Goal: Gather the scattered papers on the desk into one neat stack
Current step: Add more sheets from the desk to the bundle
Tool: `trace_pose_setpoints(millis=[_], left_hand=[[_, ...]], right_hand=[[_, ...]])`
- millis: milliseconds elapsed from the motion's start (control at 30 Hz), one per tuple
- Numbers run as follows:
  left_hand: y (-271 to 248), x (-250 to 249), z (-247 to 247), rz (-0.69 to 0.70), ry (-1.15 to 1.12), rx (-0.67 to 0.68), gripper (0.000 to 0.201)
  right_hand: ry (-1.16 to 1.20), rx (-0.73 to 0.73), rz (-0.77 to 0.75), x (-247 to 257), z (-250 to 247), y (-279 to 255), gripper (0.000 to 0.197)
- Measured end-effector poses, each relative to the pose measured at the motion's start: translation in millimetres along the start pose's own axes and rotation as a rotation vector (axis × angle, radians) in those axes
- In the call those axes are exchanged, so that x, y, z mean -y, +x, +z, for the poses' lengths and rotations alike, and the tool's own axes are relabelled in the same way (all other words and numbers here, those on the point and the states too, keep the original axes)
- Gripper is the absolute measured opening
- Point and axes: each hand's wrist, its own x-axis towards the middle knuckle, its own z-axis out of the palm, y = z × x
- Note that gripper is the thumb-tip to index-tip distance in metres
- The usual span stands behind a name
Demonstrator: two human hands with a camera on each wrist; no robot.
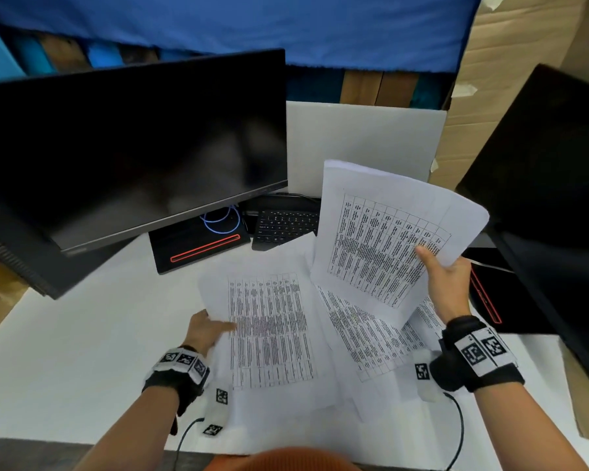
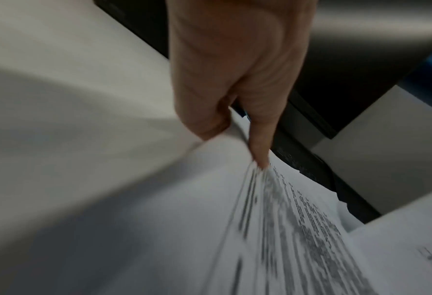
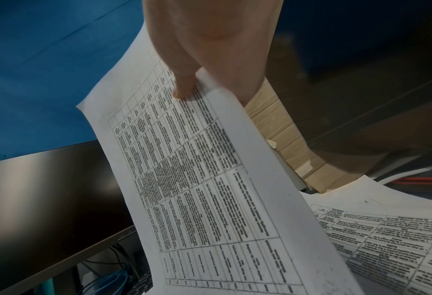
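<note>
Several white sheets printed with tables lie overlapping on the white desk (image 1: 82, 351). My right hand (image 1: 446, 280) holds one printed sheet (image 1: 381, 239) lifted above the desk, thumb on its printed face, fingers behind it; the right wrist view shows the same sheet (image 3: 210, 179) pinched near its edge. My left hand (image 1: 206, 329) pinches the left edge of a sheet (image 1: 272, 331) lying at the desk's middle, thumb on top; in the left wrist view the hand (image 2: 235, 127) raises that paper (image 2: 273, 229) slightly. Another sheet (image 1: 364, 338) lies askew beneath the lifted one.
A dark monitor (image 1: 133, 147) stands at the left on a black base (image 1: 198, 246). A black keyboard (image 1: 286, 222) lies behind the papers, and a second dark monitor (image 1: 551, 198) at the right. A white board (image 1: 364, 144) leans at the back.
</note>
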Motion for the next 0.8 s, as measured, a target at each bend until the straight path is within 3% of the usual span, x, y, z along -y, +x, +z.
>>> trace_pose_setpoints(millis=[67, 133, 200, 333, 433, 600, 800], left_hand=[[1, 4, 0, 0.060, -0.085, 0.014, 0.053], [-1, 7, 4, 0.085, -0.026, 0.105, 0.061], [-4, 4, 8, 0.115, 0.129, 0.168, 0.050], [-15, -26, -1, 0.354, 0.267, 0.050, 0.025], [-16, -57, -29, 0.499, 0.139, 0.008, 0.025], [-27, -105, -47, 0.627, -0.034, 0.085, 0.020], [-43, -143, -9, 0.693, -0.163, 0.205, 0.015]], right_hand=[[0.007, 0.000, -0.005, 0, 0, 0, 0.030], [0.004, 0.003, -0.003, -1, 0, 1, 0.031], [-0.003, 0.005, -0.006, -1, 1, 3, 0.033], [-0.042, -0.030, -0.038, 6, -1, 6, 0.034], [-0.076, -0.065, -0.053, 15, -6, 14, 0.032], [-0.111, -0.069, -0.071, 26, -7, 24, 0.031], [-0.110, 0.132, -0.056, 41, 18, 20, 0.022]])
